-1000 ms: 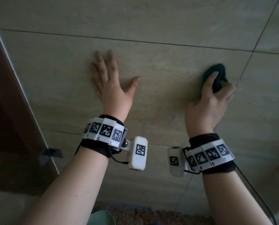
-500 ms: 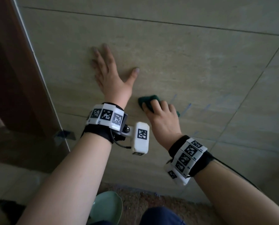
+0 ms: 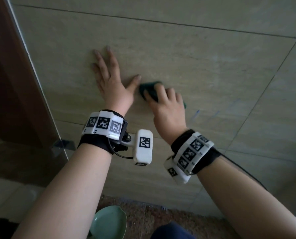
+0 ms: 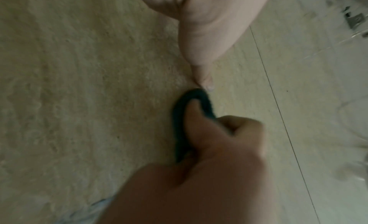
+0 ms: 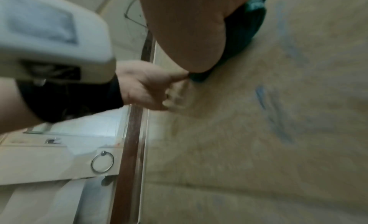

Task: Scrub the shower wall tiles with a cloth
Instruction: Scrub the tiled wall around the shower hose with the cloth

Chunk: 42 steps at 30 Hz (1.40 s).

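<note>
Scrubbing tile [image 3: 186, 54] w/ cloth [image 3: 150, 88] bunched in right hand [image 3: 166, 107], fingers clamped on it; left hand [image 3: 112, 83] flat, fingers spread, bracing. Press firm, reach blue marks [image 3: 196, 114] near right.

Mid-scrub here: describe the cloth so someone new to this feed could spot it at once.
Start from the beige tiled shower wall, where the left hand lies flat with spread fingers. Just right of its thumb tip, the right hand presses a small bunched cloth to the tile. It is the only dark green thing on the pale wall.
</note>
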Each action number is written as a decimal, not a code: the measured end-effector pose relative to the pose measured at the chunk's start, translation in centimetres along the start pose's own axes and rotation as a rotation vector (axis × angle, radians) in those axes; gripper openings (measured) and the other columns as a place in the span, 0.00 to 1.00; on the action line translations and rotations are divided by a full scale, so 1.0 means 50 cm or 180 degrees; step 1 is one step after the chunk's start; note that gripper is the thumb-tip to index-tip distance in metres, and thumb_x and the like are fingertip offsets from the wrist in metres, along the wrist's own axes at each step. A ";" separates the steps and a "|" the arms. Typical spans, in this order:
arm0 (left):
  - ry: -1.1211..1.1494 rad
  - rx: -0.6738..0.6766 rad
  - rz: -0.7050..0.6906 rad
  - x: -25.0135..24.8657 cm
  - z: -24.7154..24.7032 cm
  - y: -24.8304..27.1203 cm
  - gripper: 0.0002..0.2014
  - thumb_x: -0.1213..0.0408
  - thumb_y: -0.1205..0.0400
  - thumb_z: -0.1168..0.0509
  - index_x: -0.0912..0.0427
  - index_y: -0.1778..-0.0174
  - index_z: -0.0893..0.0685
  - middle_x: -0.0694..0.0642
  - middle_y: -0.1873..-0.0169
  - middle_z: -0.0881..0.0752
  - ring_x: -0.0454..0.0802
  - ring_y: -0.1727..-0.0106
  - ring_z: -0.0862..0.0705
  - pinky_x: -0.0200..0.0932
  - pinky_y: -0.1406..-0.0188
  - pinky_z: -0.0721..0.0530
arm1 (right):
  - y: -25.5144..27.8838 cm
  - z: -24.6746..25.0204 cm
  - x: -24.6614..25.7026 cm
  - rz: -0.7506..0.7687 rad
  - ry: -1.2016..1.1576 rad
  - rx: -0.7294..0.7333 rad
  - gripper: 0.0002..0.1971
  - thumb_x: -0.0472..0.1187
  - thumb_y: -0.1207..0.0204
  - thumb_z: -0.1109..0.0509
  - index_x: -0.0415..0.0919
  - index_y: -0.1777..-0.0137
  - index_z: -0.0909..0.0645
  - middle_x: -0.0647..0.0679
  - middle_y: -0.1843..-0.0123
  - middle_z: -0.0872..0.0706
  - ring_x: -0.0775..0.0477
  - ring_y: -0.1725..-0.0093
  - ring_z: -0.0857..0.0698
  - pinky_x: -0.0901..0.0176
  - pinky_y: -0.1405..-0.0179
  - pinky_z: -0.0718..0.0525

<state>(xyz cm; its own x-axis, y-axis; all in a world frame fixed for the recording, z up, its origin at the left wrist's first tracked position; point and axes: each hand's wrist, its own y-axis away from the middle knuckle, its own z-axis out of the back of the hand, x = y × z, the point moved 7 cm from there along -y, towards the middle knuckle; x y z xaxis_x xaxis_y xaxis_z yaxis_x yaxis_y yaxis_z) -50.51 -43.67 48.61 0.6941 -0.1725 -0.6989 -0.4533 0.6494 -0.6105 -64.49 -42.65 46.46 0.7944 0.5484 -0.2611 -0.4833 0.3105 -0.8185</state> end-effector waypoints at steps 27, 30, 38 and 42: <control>-0.0298 -0.0084 -0.0796 0.131 -0.070 0.103 0.40 0.47 0.18 0.36 0.54 0.15 0.48 0.64 0.16 0.54 0.67 0.17 0.56 0.64 0.21 0.54 | 0.119 0.087 -0.161 -0.1426 -0.0412 -0.1308 0.31 0.22 0.33 0.48 0.33 0.30 0.21 0.25 0.40 0.25 0.26 0.42 0.23 0.61 0.47 0.29; -0.0298 -0.0155 -0.0820 0.131 -0.075 0.104 0.40 0.46 0.18 0.37 0.55 0.15 0.48 0.65 0.16 0.53 0.70 0.17 0.55 0.62 0.22 0.55 | 0.130 0.047 -0.140 -0.1272 -0.0314 -0.0825 0.33 0.23 0.35 0.46 0.36 0.28 0.23 0.27 0.36 0.25 0.26 0.40 0.25 0.46 0.46 0.22; -0.0452 -0.0161 -0.1291 0.139 -0.095 0.135 0.35 0.47 0.18 0.38 0.61 0.18 0.38 0.73 0.19 0.46 0.73 0.19 0.50 0.66 0.21 0.48 | 0.156 -0.044 -0.033 -0.0270 -0.0353 0.0003 0.31 0.29 0.37 0.47 0.38 0.35 0.16 0.36 0.39 0.21 0.35 0.52 0.26 0.44 0.59 0.20; -0.0422 -0.0065 -0.1332 0.146 -0.093 0.136 0.37 0.47 0.19 0.39 0.61 0.17 0.39 0.72 0.18 0.48 0.74 0.19 0.52 0.61 0.21 0.52 | 0.122 0.043 -0.136 -0.1249 -0.0548 -0.0612 0.32 0.25 0.37 0.43 0.37 0.31 0.20 0.31 0.36 0.23 0.27 0.43 0.24 0.42 0.49 0.21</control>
<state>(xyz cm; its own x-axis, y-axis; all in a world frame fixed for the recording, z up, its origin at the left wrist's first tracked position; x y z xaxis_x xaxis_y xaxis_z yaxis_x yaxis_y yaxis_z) -51.12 -44.00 37.62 0.8855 -0.3203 -0.3367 -0.1278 0.5288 -0.8391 -73.64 -42.80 44.36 0.8231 0.5441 0.1626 -0.0687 0.3796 -0.9226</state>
